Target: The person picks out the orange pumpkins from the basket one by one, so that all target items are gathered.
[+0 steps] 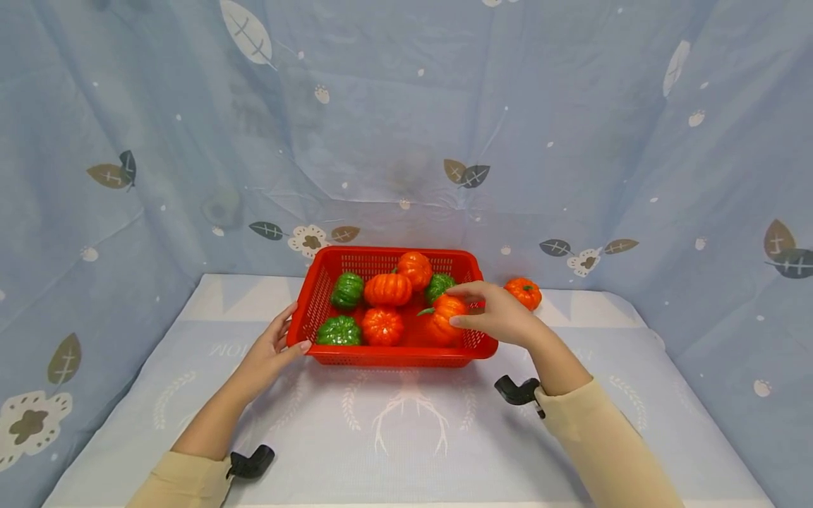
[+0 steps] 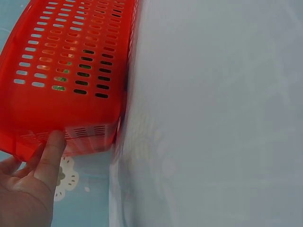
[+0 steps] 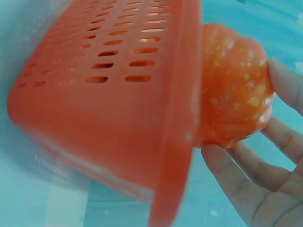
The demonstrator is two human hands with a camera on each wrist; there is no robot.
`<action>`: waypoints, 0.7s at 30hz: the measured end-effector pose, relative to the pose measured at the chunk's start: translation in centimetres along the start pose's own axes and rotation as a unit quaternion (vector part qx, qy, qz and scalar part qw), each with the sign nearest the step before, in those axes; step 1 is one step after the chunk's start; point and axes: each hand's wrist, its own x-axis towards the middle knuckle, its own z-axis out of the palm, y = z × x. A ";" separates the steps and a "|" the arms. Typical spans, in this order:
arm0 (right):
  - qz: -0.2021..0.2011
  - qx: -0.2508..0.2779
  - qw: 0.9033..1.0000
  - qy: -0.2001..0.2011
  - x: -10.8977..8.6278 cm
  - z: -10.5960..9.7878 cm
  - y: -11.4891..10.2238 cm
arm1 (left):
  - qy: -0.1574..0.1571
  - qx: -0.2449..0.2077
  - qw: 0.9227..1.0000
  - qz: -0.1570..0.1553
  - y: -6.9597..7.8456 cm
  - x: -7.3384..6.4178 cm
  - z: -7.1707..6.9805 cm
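Note:
My right hand holds an orange toy pumpkin with a green stem at the right end of a red plastic basket. Seen from the right wrist, the pumpkin stands out above the basket rim, with thumb and fingers spread around it. My left hand grips the basket's left end, thumb at the near corner and fingers along the side. Three green pumpkins and three more orange pumpkins lie inside. From the left wrist, slots in the basket wall partly show them.
Another orange pumpkin lies on the table to the right of the basket, behind my right hand. The table has a pale printed cloth. A blue patterned curtain hangs close behind the basket and along both sides.

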 end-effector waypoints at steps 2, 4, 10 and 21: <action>0.001 0.012 1.000 0.005 -0.5 -0.3 0.1 | 0.001 0.000 1.000 -0.001 0.0 0.0 0.0; 0.001 0.024 1.000 0.013 -0.9 -0.7 0.2 | 0.002 -0.002 1.000 0.000 0.0 0.0 0.0; 0.010 0.061 0.997 0.044 -2.2 -1.5 0.9 | 0.001 -0.007 1.000 0.004 -0.1 0.1 0.1; 0.067 0.093 0.984 0.138 -3.9 -3.0 3.5 | 0.004 0.008 1.000 -0.003 0.1 0.0 0.0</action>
